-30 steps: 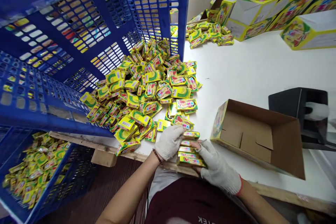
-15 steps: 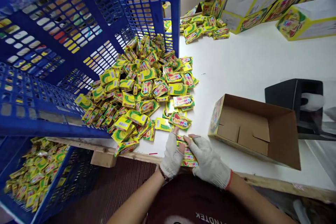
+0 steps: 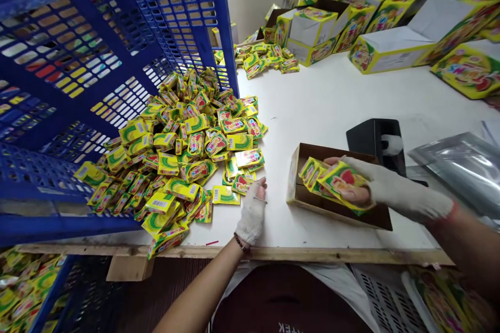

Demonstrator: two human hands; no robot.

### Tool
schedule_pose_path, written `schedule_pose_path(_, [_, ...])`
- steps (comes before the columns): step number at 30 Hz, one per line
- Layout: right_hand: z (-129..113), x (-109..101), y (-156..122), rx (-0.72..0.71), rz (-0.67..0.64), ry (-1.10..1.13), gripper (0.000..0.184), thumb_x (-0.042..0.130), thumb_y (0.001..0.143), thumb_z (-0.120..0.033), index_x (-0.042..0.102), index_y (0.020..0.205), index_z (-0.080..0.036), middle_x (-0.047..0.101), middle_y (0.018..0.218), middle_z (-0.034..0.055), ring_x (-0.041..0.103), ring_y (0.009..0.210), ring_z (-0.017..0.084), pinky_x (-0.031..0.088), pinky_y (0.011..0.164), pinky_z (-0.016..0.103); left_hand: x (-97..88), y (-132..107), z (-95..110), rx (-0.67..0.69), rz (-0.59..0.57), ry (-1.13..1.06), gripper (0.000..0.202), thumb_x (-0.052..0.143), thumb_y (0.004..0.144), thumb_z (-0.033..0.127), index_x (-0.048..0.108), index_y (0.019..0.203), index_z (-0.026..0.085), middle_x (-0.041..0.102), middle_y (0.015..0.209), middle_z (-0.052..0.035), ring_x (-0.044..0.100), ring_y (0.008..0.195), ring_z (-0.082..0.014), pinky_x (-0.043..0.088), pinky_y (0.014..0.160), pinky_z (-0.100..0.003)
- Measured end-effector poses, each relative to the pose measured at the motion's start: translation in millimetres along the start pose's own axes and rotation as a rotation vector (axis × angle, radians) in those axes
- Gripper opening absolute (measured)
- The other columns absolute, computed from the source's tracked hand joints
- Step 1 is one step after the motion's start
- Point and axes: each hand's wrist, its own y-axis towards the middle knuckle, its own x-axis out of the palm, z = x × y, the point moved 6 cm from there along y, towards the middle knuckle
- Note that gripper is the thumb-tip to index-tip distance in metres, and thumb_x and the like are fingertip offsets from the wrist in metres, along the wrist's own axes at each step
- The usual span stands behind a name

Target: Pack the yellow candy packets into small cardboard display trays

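Note:
My right hand (image 3: 363, 184), in a white glove with bare fingertips, is wrapped round a row of small yellow-and-green boxes (image 3: 339, 182). It holds them together at the mouth of an open brown-lined carton (image 3: 295, 174); whether they touch its bottom is hidden. My left hand (image 3: 252, 213), gloved the same way, rests by the table's front with its fingers stretched out. Its fingertips are beside a single small box (image 3: 239, 183) at the edge of the pile, and I cannot tell if they touch it. The large pile of small boxes (image 3: 183, 140) spreads out to the left.
A blue perforated crate (image 3: 230, 26) lies tipped behind the pile. Printed cartons (image 3: 390, 57) stand at the back right. A black tape dispenser (image 3: 363, 135) is behind the open carton, with clear plastic (image 3: 464, 161) to its right. Another crate of small boxes (image 3: 23, 286) is below left.
My right hand has moved right from the table's front, carrying the row of small boxes to the open carton. My left hand has let go of the row. The view has shifted right.

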Motion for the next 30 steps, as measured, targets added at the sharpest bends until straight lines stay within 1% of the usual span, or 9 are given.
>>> schedule_pose_path(2, [16, 7, 16, 0.119, -0.17, 0.046, 0.057, 0.081, 0.055, -0.045, 0.069, 0.103, -0.017, 0.074, 0.096, 0.0096, 0.067, 0.082, 0.025, 0.053, 0.072, 0.035, 25.1, 6, -5, -0.026, -0.066, -0.018, 0.07, 0.036, 0.095, 0.067, 0.054, 0.14, 0.016, 0.052, 0.149, -0.0135, 0.049, 0.138, -0.0258, 0.037, 0.119, -0.039])
schedule_pose_path(4, [29, 37, 24, 0.191, -0.377, 0.109, 0.044, 0.08, 0.056, -0.043, 0.07, 0.089, -0.016, 0.074, 0.088, 0.0067, 0.066, 0.076, 0.021, 0.051, 0.07, 0.031, 40.6, 4, -9, -0.048, -0.126, -0.017, 0.069, 0.036, 0.097, 0.065, 0.054, 0.142, 0.017, 0.05, 0.151, -0.0116, 0.044, 0.142, -0.0254, 0.033, 0.122, -0.039])
schedule_pose_path(6, [35, 70, 24, 0.213, -0.537, 0.146, 0.042, 0.081, 0.055, -0.045, 0.07, 0.083, -0.016, 0.074, 0.084, 0.0045, 0.065, 0.076, 0.02, 0.052, 0.072, 0.03, 42.7, -6, -14, -0.074, -0.144, -0.004, 0.07, 0.036, 0.096, 0.066, 0.052, 0.144, 0.016, 0.047, 0.153, -0.01, 0.039, 0.146, -0.0256, 0.027, 0.125, -0.039])
schedule_pose_path(8, [38, 93, 20, 0.204, -0.603, 0.113, 0.042, 0.081, 0.058, -0.05, 0.07, 0.082, -0.017, 0.073, 0.083, 0.0034, 0.064, 0.077, 0.019, 0.052, 0.073, 0.03, 36.1, -19, -19, -0.117, -0.132, 0.01, 0.073, 0.035, 0.096, 0.067, 0.048, 0.147, 0.016, 0.043, 0.157, -0.0091, 0.033, 0.149, -0.0255, 0.022, 0.126, -0.04])
schedule_pose_path(10, [40, 101, 17, 0.178, -0.561, 0.021, 0.043, 0.081, 0.06, -0.053, 0.069, 0.082, -0.018, 0.073, 0.083, 0.0029, 0.063, 0.075, 0.019, 0.051, 0.069, 0.029, 29.9, -32, -24, -0.154, -0.126, 0.017, 0.076, 0.03, 0.096, 0.068, 0.046, 0.149, 0.016, 0.039, 0.158, -0.0089, 0.03, 0.15, -0.0252, 0.022, 0.126, -0.04])
schedule_pose_path(14, [42, 96, 18, 0.08, -0.367, -0.116, 0.044, 0.074, 0.068, -0.06, 0.067, 0.085, -0.02, 0.071, 0.08, 0.0015, 0.059, 0.07, 0.017, 0.048, 0.062, 0.027, 28.3, -42, -27, -0.142, -0.077, 0.05, 0.081, 0.027, 0.095, 0.072, 0.04, 0.153, 0.016, 0.032, 0.162, -0.0069, 0.024, 0.152, -0.0231, 0.02, 0.127, -0.036])
schedule_pose_path(19, [46, 104, 25, -0.017, -0.404, -0.152, 0.046, 0.07, 0.071, -0.064, 0.068, 0.088, -0.021, 0.072, 0.082, 0.0025, 0.06, 0.071, 0.019, 0.049, 0.064, 0.029, 36.3, -41, -26, -0.157, -0.05, 0.031, 0.089, 0.021, 0.093, 0.077, 0.041, 0.152, 0.012, 0.035, 0.161, -0.0091, 0.025, 0.152, -0.025, 0.023, 0.126, -0.036])
schedule_pose_path(23, [43, 104, 32, -0.032, -0.283, -0.252, 0.044, 0.067, 0.073, -0.065, 0.06, 0.076, -0.021, 0.064, 0.071, 0.001, 0.052, 0.064, 0.016, 0.045, 0.06, 0.029, 35.0, -38, -24, -0.137, -0.022, 0.073, 0.085, 0.022, 0.094, 0.073, 0.037, 0.154, 0.015, 0.031, 0.163, -0.0068, 0.022, 0.153, -0.0229, 0.021, 0.126, -0.035])
schedule_pose_path(30, [33, 96, 25, 0.05, -0.52, 0.047, 0.054, 0.073, 0.066, -0.07, 0.057, 0.073, -0.019, 0.062, 0.071, -0.0006, 0.051, 0.064, 0.013, 0.043, 0.062, 0.027, 23.6, -38, -19, -0.107, -0.067, 0.224, 0.068, 0.03, 0.099, 0.054, 0.039, 0.151, 0.012, 0.036, 0.16, -0.0131, 0.03, 0.15, -0.0259, 0.023, 0.125, -0.039])
